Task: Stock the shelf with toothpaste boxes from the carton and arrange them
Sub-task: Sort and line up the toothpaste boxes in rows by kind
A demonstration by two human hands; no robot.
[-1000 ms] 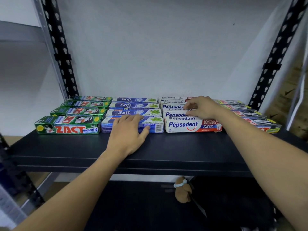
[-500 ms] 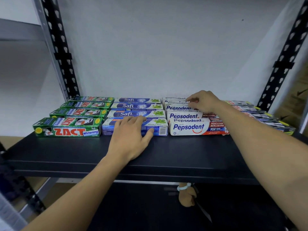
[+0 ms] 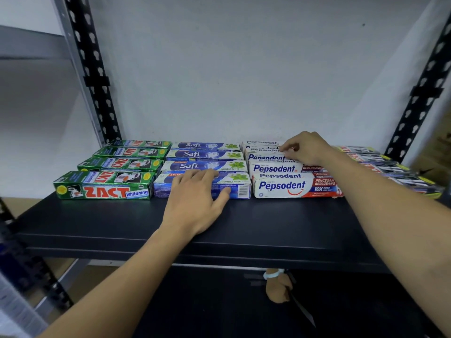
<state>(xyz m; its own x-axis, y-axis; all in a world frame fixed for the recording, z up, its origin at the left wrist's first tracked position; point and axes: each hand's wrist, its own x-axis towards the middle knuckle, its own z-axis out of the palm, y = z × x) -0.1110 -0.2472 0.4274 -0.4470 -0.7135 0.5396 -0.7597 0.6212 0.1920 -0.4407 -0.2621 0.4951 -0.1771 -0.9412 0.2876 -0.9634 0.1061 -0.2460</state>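
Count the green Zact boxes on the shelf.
4 Zact boxes, in one column at the left end of the shelf: front box, second box, third box, back box by the wall. More could be hidden behind.

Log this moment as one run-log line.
stage: arranging rows | left hand: flat on front blue Safi toothpaste box | right hand: fingertips on rear white Pepsodent box | black shelf: four columns

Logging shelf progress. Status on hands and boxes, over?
Left hand flat on front Safi box. Right hand curled on a rear Pepsodent box, grip unclear. Four columns stocked on shelf. Carton not in view.
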